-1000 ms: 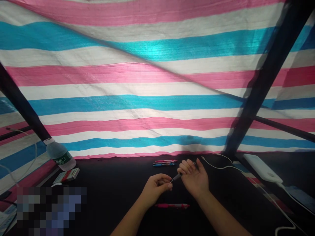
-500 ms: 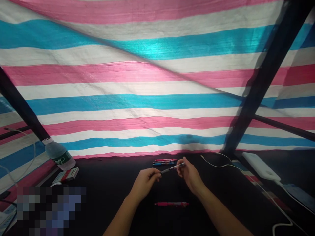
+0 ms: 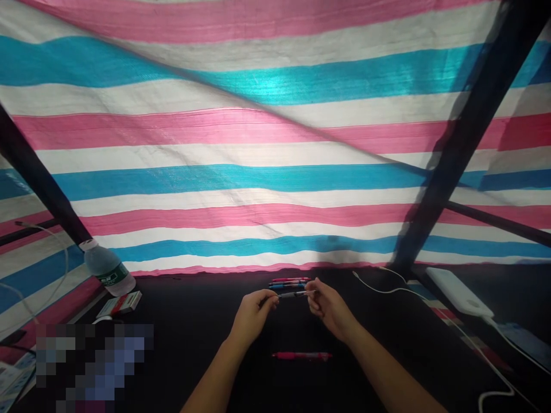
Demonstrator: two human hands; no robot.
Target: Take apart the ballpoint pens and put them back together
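A pen (image 3: 293, 295) with a dark grip and a clear barrel is held level between my two hands, above the black tabletop. My left hand (image 3: 253, 312) pinches its left end. The right end sits between the thumb and fingers of my right hand (image 3: 328, 307), which cover that tip. Just behind it several pens lie side by side, among them a red pen (image 3: 290, 280) at the back and a blue pen (image 3: 286, 285) in front. Closer to me, a single red pen (image 3: 302, 356) lies crosswise on the table.
A clear bottle with a green label (image 3: 112, 274) stands at the far left, with a small box (image 3: 124, 304) before it. A white power bank (image 3: 458, 291) with a cable (image 3: 508, 344) lies at the right. Striped sheeting (image 3: 258, 178) hangs behind, with dark posts on both sides.
The pen has turned from a slant, its right end higher, to nearly level. My right hand has come down and left a little, bringing the hands slightly closer together.
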